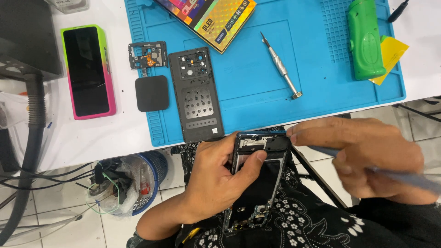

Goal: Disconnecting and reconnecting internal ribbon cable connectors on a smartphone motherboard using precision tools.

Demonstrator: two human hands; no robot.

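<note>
A white bench [128, 133] with a blue mat [257, 92] fills the upper frame, tiled floor below. Lowest and nearest, at centre, the left hand [220, 177] is closed around an opened phone [259, 183], thumb across its bare insides, held over a patterned lap. The right hand [363, 154] is pinched shut on a thin blue pry tool [399, 177] at the phone's top edge. The phone looks light, stiff and fragile; its side frame seems the safest grip. Farther up, the mat carries a black back cover [196, 94], a screwdriver [281, 66], a colourful box [209, 18] and a green bottle [365, 39]. At upper left lies a pink-cased phone [87, 71].
</note>
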